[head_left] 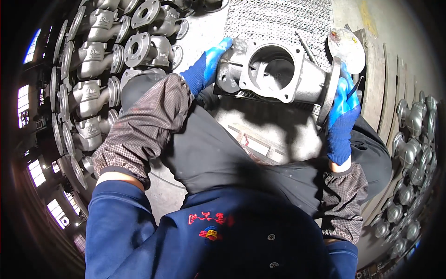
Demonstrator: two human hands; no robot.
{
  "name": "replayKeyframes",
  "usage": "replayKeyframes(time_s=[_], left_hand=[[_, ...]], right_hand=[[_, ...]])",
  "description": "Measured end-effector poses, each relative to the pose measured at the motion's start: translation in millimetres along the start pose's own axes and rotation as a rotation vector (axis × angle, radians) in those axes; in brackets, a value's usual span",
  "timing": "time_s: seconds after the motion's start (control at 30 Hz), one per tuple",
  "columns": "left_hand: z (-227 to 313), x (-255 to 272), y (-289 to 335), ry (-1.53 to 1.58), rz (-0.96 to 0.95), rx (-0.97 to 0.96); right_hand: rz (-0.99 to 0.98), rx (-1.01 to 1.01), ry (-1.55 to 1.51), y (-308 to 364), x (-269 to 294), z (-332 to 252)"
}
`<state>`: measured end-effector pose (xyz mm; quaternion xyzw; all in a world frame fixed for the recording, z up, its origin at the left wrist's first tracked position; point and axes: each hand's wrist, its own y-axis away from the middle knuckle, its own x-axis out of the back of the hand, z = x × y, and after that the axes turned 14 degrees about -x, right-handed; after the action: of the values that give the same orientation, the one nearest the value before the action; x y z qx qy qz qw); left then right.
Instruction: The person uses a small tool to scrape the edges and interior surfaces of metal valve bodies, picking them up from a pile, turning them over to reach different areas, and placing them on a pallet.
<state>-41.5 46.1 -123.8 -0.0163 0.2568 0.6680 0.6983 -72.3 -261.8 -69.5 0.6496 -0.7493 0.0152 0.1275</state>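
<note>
A large grey cast-metal valve body (312,81) lies in front of me between my two gloved hands, its wide round opening turned up towards me. My left hand (206,67), in a blue coated glove, presses along its left end, the fingertips reaching the far side. My right hand (343,100) is wrapped around the round flange (331,88) at the right end, with part of the fingers hidden behind it. A thin dark pointed tool (356,88) shows beside the right hand; whether the hand holds it is unclear. Beneath and beyond the valve body spreads a patterned metal grating (278,18).
Rows of similar valve bodies (90,59) stand on the left, and more castings (411,153) lie at the far right. A pale round disc (346,50) with coloured stains sits beyond my right hand, near a thin rod (306,49) and wooden boards (378,93).
</note>
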Motion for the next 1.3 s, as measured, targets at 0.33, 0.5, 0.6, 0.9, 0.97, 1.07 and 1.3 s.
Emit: replayKeyframes(time_s=[0.33,0.5,0.6,0.9,0.97,1.07,1.3], left_hand=[[41.9,-19.6,33.0,-0.448,0.211,-0.251],[68.7,28.5,55.4,-1.317,0.117,-1.161],[97.5,20.7,78.7,-1.439,0.03,-1.244],[102.2,-9.9,99.9,-0.807,0.23,-0.782],[111.2,-24.1,102.7,-0.818,0.245,-0.672],[113.5,-36.7,96.6,-0.876,0.173,-0.718],[118.3,-61.6,87.2,-1.43,-0.289,-0.959]], right_hand=[[-0.017,0.086,0.207,-21.7,6.5,8.6],[-0.081,0.363,0.512,-16.7,-18.0,22.5],[-0.127,0.383,0.548,-18.1,-40.8,39.6],[-0.366,-0.034,0.314,-9.1,-72.3,75.7],[-0.359,0.251,0.685,-20.8,-65.2,78.8],[-0.308,0.233,0.577,-35.0,-60.0,87.3],[-0.405,0.172,0.727,-66.2,-48.9,108.0]])
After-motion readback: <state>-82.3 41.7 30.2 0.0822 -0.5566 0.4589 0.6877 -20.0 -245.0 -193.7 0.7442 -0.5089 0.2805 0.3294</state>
